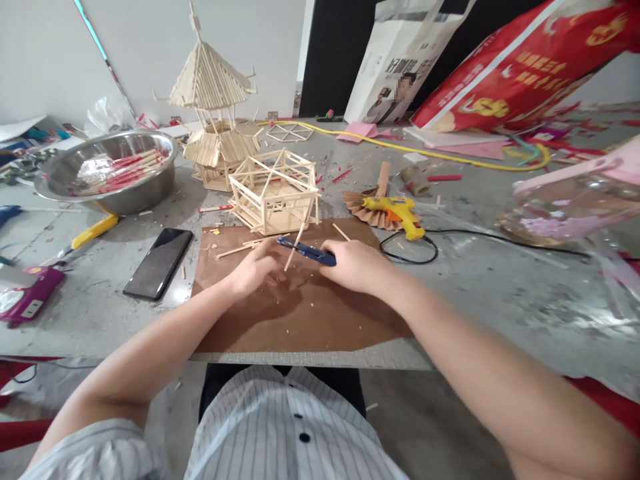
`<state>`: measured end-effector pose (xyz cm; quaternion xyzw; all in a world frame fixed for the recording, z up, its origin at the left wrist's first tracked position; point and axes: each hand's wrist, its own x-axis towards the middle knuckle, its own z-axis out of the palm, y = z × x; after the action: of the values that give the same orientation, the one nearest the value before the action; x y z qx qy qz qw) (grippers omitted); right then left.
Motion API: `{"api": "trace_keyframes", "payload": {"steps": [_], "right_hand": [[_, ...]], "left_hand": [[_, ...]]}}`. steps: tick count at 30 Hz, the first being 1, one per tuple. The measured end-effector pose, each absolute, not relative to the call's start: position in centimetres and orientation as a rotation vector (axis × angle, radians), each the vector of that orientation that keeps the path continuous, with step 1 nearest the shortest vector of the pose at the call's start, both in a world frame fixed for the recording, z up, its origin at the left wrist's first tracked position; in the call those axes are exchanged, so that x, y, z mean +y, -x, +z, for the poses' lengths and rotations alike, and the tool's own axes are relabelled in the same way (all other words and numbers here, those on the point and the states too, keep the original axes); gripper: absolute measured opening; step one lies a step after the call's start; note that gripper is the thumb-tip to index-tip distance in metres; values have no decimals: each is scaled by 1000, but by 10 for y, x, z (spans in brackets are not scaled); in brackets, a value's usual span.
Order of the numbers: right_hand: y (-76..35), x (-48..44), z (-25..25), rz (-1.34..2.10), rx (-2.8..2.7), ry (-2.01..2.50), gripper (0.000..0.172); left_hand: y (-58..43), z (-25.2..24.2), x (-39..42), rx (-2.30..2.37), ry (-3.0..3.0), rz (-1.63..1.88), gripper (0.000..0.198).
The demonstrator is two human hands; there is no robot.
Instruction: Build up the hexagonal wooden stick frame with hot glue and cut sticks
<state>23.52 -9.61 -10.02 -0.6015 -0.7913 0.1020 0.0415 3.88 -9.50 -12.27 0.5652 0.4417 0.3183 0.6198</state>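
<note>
My right hand is closed round a dark blue utility knife that points left over the brown sheet. A thin wooden stick crosses the knife at a slant; what holds it up I cannot make out. My left hand is by the knife's tip and the stick's lower end, fingers loosely bent and apart, slightly blurred. Just beyond the hands stands an open six-sided frame of wooden sticks. Several loose sticks lie beside my left hand on the brown sheet.
Behind stands a stick pagoda. Left are a metal bowl of red-tipped sticks, a phone, a yellow-handled tool and a purple power strip. Right are a yellow glue gun with black cord and a pink-lidded container.
</note>
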Motion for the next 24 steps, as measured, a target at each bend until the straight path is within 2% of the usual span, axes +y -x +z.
{"api": "trace_keyframes", "payload": {"steps": [4,8,10,15,24], "right_hand": [[-228,-90,-85,489,-2484,1857,28],[-218,-90,-94,533,-2635,1904,28],[-216,-89,-102,541,-2692,1879,29],[-218,-88,-111,570,-2741,1839,30],[-215,-91,-104,522,-2789,1787,29]], "left_hand": [[-33,-121,-84,913,-919,848,39],[-28,-121,-81,794,-842,607,51],[-27,-123,-80,782,-814,516,47],[-34,-127,-81,822,-812,509,24],[-40,-127,-89,812,-752,615,20]]}}
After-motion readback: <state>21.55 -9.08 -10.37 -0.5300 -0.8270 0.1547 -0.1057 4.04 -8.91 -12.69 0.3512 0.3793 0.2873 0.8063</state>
